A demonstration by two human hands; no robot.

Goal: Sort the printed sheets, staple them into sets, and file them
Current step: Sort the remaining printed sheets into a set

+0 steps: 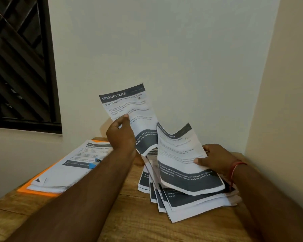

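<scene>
One DRESSING TABLE sheet (129,106) is pinched by the left hand (120,135); a second sheet (180,154) is gripped by the right hand (215,159) above the fanned stack (191,202).

Two arms show, both bare from forearm to fingertips. The left arm (74,194) is the longer one in view and ends in the left hand (121,135). The right arm (269,198) ends in the right hand (215,159). A red thread band (235,169) of thin strands circles the right wrist, with one strand trailing lower. The visible thumbnails are cut short.
</scene>
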